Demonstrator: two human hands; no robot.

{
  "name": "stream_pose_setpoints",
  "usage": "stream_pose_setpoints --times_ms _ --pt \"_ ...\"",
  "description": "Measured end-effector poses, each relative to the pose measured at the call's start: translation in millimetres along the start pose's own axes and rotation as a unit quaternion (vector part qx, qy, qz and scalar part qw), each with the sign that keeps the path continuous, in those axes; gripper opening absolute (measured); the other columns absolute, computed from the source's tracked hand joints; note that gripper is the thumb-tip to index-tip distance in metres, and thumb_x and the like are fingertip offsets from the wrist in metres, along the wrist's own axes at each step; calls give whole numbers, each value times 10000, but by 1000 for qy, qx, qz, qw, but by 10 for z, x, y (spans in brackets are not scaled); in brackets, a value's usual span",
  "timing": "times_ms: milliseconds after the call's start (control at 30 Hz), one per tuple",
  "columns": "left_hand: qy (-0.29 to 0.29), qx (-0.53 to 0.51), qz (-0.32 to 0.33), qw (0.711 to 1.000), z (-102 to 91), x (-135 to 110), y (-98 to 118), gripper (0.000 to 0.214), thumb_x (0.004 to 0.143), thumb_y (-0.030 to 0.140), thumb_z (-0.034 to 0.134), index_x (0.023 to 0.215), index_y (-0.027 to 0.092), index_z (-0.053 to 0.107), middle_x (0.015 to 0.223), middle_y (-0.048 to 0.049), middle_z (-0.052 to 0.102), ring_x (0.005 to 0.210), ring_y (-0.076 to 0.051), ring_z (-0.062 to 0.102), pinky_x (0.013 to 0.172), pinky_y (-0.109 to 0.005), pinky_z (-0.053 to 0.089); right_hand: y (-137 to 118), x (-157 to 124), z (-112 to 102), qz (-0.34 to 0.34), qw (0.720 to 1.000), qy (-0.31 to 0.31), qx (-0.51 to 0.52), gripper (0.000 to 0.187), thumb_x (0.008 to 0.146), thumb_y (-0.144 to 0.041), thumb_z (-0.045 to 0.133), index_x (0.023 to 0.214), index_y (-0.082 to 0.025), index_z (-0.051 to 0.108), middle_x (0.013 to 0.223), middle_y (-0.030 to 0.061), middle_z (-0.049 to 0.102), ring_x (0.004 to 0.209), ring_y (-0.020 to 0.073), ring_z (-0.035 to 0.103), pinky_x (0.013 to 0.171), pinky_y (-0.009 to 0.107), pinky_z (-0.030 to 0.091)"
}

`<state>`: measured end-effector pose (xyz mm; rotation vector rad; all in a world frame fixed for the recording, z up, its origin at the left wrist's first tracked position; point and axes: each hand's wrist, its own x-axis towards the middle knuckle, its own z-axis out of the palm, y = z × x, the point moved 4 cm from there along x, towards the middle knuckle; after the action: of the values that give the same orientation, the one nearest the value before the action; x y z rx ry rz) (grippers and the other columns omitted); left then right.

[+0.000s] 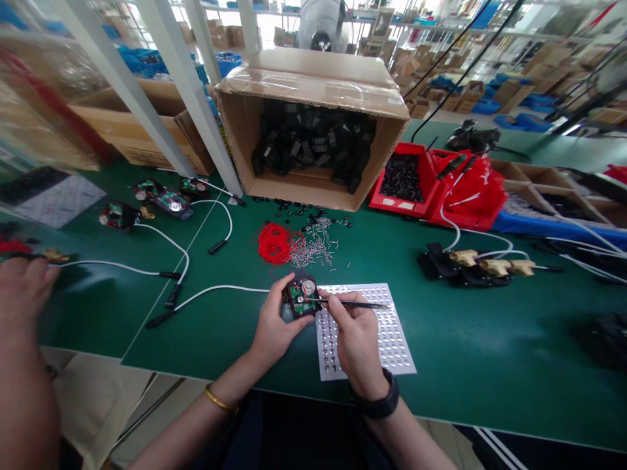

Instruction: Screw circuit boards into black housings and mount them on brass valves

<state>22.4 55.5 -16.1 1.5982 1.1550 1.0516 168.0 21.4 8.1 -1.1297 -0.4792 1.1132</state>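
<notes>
My left hand [277,323] is closed around the edge of a small black housing with a green circuit board [297,304] inside. A round silver part sits on the board, and a white cable [220,288] runs off to the left from the housing. My right hand [360,336] pinches slim dark tweezers [350,303], whose thin metal tip reaches over the board. Whether the tip grips anything is too small to tell. Under my right hand lies a white sheet [399,352] with rows of small shiny domed pieces.
Red wire [274,243] and scattered metal pins [313,251] lie beyond my hands. Behind stands a carton [313,78] of black housings, beside a red bin [404,176]. More cabled circuit units [176,202] sit left; brass-fitted units [494,266] right. Another person's hand [22,287] is at far left.
</notes>
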Motion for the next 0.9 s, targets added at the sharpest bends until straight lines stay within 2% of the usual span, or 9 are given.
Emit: stream_pose_setpoints --times_ms 200,433,533,633,700,767,800,833,900 --pt "42 13 79 996 -1 23 80 728 693 239 737 1292 238 323 1434 -142 280 1329 -302 307 1064 -500 325 -4 26 3 -11 1000 -13 -3 145 708 -260 728 765 -173 628 830 44 706 842 214 639 823 379 450" --pt "20 85 174 981 7 41 131 443 771 171 659 1129 244 408 1316 -112 414 1239 -255 428 1007 -492 387 17 12 38 -34 998 -12 -60 133 749 -282 689 803 -185 615 857 50 694 847 219 640 805 378 466" --pt "-1 136 183 974 -7 65 143 334 819 169 591 1107 250 441 1339 -105 390 1250 -251 420 999 -465 408 -109 -72 33 -118 980 -22 -158 75 777 -281 652 774 -214 618 876 58 685 894 235 630 835 402 467" --pt "-2 152 202 967 -23 67 103 336 860 163 512 1166 268 420 1369 -112 364 1260 -247 424 974 -436 447 -342 57 11 -238 919 -39 -312 73 794 -320 620 779 -252 642 875 60 672 898 246 617 823 408 483" --pt "4 157 213 964 -18 65 40 366 863 171 503 1199 281 410 1384 -116 359 1257 -253 434 963 -429 461 -545 394 52 -293 882 -18 -369 139 848 -332 539 884 -254 649 900 75 655 888 247 609 802 402 491" --pt "16 143 215 966 -6 67 -22 373 861 188 506 1206 297 416 1390 -113 371 1244 -263 454 954 -427 469 -747 908 235 -319 838 6 -442 241 911 -258 411 1030 -212 616 1002 115 621 943 246 597 825 397 477" --pt "27 131 212 968 -2 72 -44 367 857 199 511 1198 308 429 1385 -106 389 1231 -267 470 946 -424 476 -804 1209 403 -307 755 5 -580 287 921 -191 352 1062 -180 601 1042 137 604 944 236 605 810 373 484" --pt "39 119 206 971 1 79 -58 359 848 208 519 1182 319 448 1371 -97 417 1212 -271 490 932 -419 487 -812 1526 581 -263 636 -20 -725 305 913 -141 341 1079 -166 595 1082 153 587 919 230 622 776 356 495" --pt "66 108 179 976 1 110 -72 335 816 216 549 1125 338 504 1316 -75 495 1158 -276 540 887 -404 517 -891 2080 891 -244 577 -34 -779 276 864 -74 398 979 -108 647 1047 192 598 830 235 654 722 338 505"
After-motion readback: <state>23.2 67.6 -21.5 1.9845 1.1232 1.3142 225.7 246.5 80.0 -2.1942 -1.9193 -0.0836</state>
